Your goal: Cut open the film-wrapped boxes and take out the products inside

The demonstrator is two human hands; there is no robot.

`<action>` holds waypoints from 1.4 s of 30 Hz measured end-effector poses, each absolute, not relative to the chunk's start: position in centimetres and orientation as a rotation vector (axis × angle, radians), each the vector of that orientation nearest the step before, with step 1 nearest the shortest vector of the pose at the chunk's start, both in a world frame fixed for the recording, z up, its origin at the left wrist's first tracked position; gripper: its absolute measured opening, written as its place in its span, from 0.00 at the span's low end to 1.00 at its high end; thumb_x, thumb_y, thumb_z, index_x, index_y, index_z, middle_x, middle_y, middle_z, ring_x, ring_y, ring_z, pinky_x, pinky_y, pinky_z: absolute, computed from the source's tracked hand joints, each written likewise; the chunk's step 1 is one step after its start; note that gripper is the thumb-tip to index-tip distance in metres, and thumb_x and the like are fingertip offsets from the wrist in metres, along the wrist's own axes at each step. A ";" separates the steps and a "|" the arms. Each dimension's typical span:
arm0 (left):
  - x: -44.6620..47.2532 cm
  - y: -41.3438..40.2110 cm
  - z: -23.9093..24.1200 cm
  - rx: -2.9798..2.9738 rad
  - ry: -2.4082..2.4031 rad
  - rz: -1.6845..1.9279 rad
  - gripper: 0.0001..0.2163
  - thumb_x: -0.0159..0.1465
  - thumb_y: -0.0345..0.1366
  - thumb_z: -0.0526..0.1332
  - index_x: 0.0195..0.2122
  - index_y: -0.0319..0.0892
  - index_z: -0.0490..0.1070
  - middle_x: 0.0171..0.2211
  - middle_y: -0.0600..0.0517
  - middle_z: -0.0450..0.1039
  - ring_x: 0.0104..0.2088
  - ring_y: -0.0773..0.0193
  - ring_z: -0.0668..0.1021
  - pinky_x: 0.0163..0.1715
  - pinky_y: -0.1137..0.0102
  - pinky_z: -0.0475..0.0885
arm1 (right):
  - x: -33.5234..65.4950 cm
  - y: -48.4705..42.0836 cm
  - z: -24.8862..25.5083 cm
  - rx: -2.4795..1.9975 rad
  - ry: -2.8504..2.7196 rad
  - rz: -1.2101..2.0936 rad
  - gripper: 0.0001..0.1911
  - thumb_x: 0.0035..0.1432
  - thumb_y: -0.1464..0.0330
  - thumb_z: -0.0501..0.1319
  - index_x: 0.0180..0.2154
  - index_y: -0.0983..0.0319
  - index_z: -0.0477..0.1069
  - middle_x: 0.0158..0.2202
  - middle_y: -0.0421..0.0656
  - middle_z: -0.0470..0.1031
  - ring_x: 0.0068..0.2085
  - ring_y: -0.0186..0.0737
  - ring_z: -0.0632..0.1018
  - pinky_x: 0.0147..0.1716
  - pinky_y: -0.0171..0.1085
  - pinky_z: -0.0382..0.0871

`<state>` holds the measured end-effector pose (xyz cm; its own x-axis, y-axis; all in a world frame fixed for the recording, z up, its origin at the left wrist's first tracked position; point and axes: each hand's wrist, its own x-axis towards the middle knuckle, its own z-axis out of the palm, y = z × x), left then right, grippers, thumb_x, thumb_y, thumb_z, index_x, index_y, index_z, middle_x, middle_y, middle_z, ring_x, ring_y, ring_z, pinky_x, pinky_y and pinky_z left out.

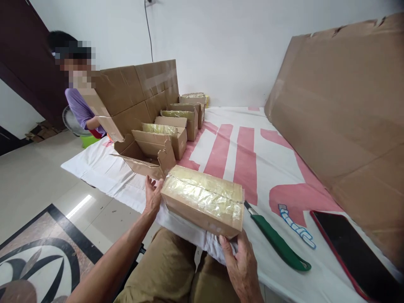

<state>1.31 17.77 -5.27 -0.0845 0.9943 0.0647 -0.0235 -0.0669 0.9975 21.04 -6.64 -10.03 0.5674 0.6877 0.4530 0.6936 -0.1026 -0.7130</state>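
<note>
A taped cardboard box lies on the white and pink sheet right in front of me. My left hand presses against its left end with the fingers spread. At the box's near right corner, my right hand grips it from below. Both hands hold the box between them. Beyond it stands an open empty carton with its flaps up.
A row of taped boxes runs back along the left. A green-handled knife and a dark tablet lie at the right. Large cardboard sheets lean at right and behind the row. A person in purple sits at far left.
</note>
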 end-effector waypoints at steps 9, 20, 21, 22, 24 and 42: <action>2.2 8.8 -4.9 1.187 0.964 1.314 0.26 0.71 0.59 0.52 0.50 0.44 0.78 0.48 0.46 0.81 0.56 0.52 0.78 0.60 0.58 0.73 | 21.4 -6.9 -7.3 -1.860 -1.077 0.231 0.25 0.68 0.51 0.55 0.55 0.62 0.73 0.46 0.54 0.82 0.47 0.53 0.82 0.35 0.43 0.78; 0.5 10.5 -0.3 1.279 0.875 1.291 0.24 0.67 0.54 0.61 0.55 0.42 0.76 0.56 0.44 0.78 0.60 0.50 0.76 0.63 0.57 0.69 | 29.2 -10.8 -4.6 -2.046 -1.403 -0.318 0.16 0.68 0.63 0.55 0.51 0.59 0.76 0.51 0.51 0.82 0.53 0.53 0.81 0.55 0.51 0.75; 0.7 11.0 0.0 1.280 0.853 1.309 0.23 0.67 0.53 0.62 0.56 0.43 0.76 0.57 0.44 0.78 0.60 0.50 0.76 0.64 0.57 0.68 | 30.1 -10.9 -4.8 -2.108 -1.451 -0.380 0.16 0.67 0.63 0.56 0.50 0.59 0.77 0.51 0.51 0.82 0.52 0.54 0.81 0.54 0.52 0.75; 1.0 11.4 0.3 1.281 0.827 1.329 0.22 0.67 0.51 0.63 0.57 0.44 0.75 0.57 0.45 0.77 0.61 0.51 0.76 0.65 0.57 0.68 | 30.8 -10.8 -5.1 -2.169 -1.501 -0.431 0.16 0.66 0.64 0.56 0.50 0.60 0.76 0.51 0.52 0.82 0.51 0.55 0.81 0.53 0.52 0.75; 1.5 12.3 0.8 1.292 0.761 1.340 0.22 0.66 0.48 0.64 0.59 0.46 0.73 0.59 0.45 0.76 0.62 0.51 0.75 0.65 0.56 0.67 | 31.7 -10.3 -5.9 -2.267 -1.584 -0.516 0.17 0.66 0.64 0.55 0.51 0.63 0.76 0.50 0.54 0.82 0.49 0.57 0.81 0.49 0.53 0.75; 3.1 13.5 0.7 1.288 0.649 1.146 0.28 0.48 0.32 0.61 0.53 0.43 0.76 0.68 0.45 0.68 0.71 0.42 0.63 0.72 0.50 0.54 | 29.4 -10.3 7.9 -2.184 -1.216 -0.273 0.16 0.68 0.51 0.56 0.52 0.40 0.78 0.38 0.46 0.85 0.37 0.59 0.85 0.30 0.51 0.79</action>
